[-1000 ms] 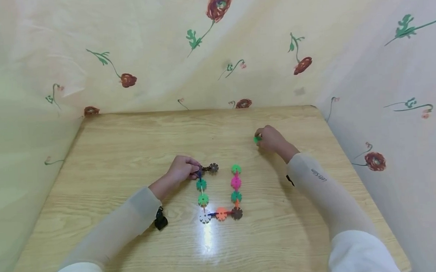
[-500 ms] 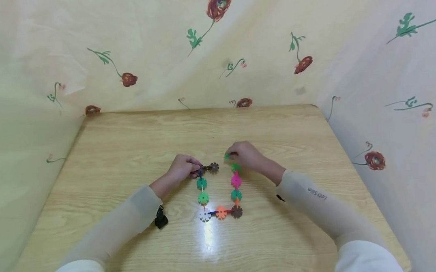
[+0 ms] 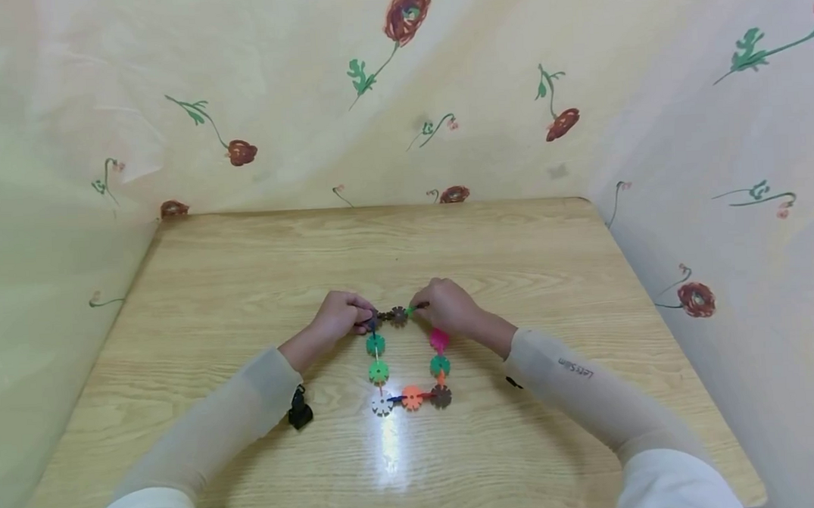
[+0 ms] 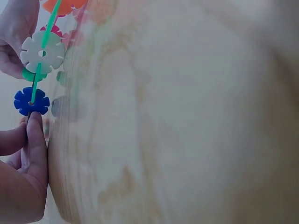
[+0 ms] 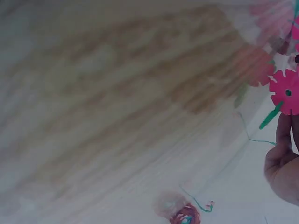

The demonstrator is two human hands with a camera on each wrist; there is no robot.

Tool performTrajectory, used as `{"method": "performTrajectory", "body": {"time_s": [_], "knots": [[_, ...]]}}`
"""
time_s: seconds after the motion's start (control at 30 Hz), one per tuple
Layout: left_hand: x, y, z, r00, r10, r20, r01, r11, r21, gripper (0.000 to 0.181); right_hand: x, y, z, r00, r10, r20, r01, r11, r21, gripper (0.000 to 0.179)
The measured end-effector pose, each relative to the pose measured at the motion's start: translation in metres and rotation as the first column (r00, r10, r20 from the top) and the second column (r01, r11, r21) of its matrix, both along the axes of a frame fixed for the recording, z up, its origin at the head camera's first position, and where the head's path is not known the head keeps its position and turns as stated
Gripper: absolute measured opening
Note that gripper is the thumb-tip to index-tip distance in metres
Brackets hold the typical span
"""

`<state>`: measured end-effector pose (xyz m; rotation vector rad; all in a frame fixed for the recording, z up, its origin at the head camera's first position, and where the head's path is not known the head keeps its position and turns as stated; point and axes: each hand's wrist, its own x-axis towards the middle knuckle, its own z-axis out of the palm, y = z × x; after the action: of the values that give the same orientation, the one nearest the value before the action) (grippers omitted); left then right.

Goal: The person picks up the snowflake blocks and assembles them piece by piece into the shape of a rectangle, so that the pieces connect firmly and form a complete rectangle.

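A chain of notched plastic interlocking discs lies on the table in a near-square outline. My left hand [image 3: 341,314] pinches a dark disc at its far left corner; in the left wrist view, a blue disc [image 4: 32,101] and a white disc [image 4: 43,52] stand just beyond those fingertips. My right hand [image 3: 448,307] pinches a green disc [image 3: 411,312] on edge against the brown disc [image 3: 399,316] ending the far row. Below the right hand runs the right column, with a pink disc [image 3: 439,339]. That hand hides the column's far end. The right wrist view shows a pink disc [image 5: 286,92] above the fingers.
The wood-grain table [image 3: 257,253] meets flower-patterned sheeting [image 3: 291,100] at the back and sides. A black strapped device [image 3: 300,410] hangs under the left wrist. The near row holds a white disc [image 3: 382,403], an orange disc [image 3: 412,397] and a brown disc [image 3: 442,396].
My right hand has brought the green disc leftward and nearer from the right part of the table to the far row's end. My left hand has stayed on the corner.
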<state>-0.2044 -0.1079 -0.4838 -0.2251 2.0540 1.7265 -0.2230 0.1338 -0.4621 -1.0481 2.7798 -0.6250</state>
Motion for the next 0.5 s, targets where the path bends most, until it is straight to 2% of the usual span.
{"method": "performTrajectory", "body": {"time_s": [0.13, 0.3, 0.5], "knots": [[0.000, 0.001, 0.000, 1.000, 0.009, 0.005, -0.009, 1.000, 0.005, 0.013, -0.002, 0.002, -0.006, 0.998, 0.055, -0.030, -0.057, 0.997, -0.050, 0.006], [0.001, 0.001, -0.003, 0.999, 0.028, 0.020, -0.028, 1.000, 0.000, 0.013, -0.006, 0.005, -0.013, 0.989, 0.135, -0.058, -0.142, 0.981, -0.132, 0.005], [0.000, 0.003, -0.004, 1.000, 0.028, 0.013, -0.028, 1.000, 0.002, 0.013, -0.008, 0.008, -0.017, 0.978, 0.167, -0.127, -0.190, 0.960, -0.207, 0.003]]}}
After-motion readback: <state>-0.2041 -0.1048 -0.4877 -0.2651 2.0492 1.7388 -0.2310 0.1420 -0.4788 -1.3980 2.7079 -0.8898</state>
